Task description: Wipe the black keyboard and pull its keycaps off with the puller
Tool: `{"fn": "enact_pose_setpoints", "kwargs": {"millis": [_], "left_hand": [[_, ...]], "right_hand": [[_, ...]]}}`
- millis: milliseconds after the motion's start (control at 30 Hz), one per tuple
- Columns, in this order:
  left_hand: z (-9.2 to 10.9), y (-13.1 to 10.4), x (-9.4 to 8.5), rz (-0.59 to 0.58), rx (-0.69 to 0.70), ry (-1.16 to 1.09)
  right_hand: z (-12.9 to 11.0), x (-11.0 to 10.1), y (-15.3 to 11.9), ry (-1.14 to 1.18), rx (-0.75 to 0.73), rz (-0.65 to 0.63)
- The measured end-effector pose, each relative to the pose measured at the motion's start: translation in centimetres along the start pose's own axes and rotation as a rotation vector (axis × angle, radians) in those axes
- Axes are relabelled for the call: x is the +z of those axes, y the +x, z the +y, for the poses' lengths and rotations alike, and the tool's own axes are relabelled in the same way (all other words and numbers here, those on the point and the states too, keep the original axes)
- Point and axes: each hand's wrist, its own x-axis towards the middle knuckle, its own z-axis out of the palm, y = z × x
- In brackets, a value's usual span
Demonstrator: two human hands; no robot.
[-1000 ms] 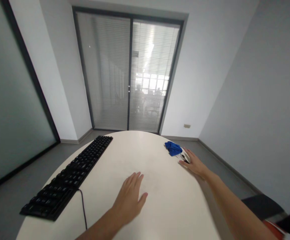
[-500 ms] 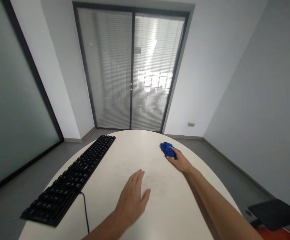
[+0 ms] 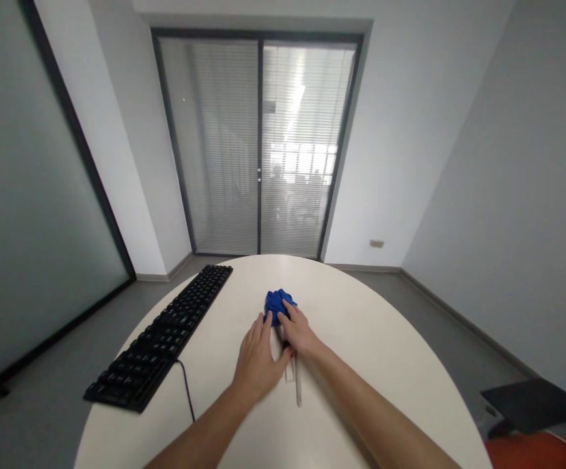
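Note:
A crumpled blue cloth [image 3: 277,305] lies near the middle of the white round table [image 3: 361,339]. My right hand [image 3: 298,327] rests on its near right side, fingertips on the fabric; how firmly it grips is hard to see. My left hand [image 3: 259,358] is beside it, fingers apart, with fingertips at the cloth's near left edge and the thumb close to my right wrist. Below the hands, a thin pale strip-like item [image 3: 299,384] extends toward me on the tabletop, its upper end hidden by the hands.
A black keyboard [image 3: 170,339] lies along the table's left side, its cable [image 3: 186,384] running toward me. A dark chair part [image 3: 534,404] and something red [image 3: 537,451] are at the lower right, beyond the table edge. Glass doors with blinds [image 3: 258,143] stand behind.
My right hand and the blue cloth have moved left to the table's middle. My left hand now meets them. The pale strip has come into view below the hands. The camera view has shifted slightly.

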Motion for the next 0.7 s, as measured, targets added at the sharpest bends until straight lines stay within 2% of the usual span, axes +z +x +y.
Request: {"fn": "enact_pose_setpoints", "kwargs": {"millis": [100,167,267,367,433,533,633,700], "left_hand": [[0.1,-0.1,0.1,-0.011,0.027,0.015],[0.3,0.1,0.0,-0.016,0.041,0.018],[0.7,0.6,-0.4,-0.03,0.048,0.02],[1.0,1.7,-1.0,-0.055,0.039,0.044],[1.1,3.0,-1.5,-0.074,0.035,0.075],[1.2,5.4,-1.9,-0.096,0.008,0.123],[1.2,7.5,-1.6,-0.155,0.044,0.141],[1.0,8.5,-1.0,-0.145,0.077,0.132]], "right_hand": [[0.7,-1.5,-1.1,0.081,-0.124,-0.048],[1.6,-2.8,-1.8,0.114,-0.212,-0.029],[2.8,-4.4,-2.8,0.007,-0.269,0.044],[3.0,-5.3,-3.5,-0.092,-0.29,0.041],[2.7,-5.6,-3.9,-0.174,-0.282,0.035],[1.6,-6.0,-4.7,-0.266,-0.192,0.048],[0.2,-6.1,-5.6,-0.27,-0.17,-0.012],[-0.6,-5.9,-6.4,-0.264,-0.184,-0.043]]}}
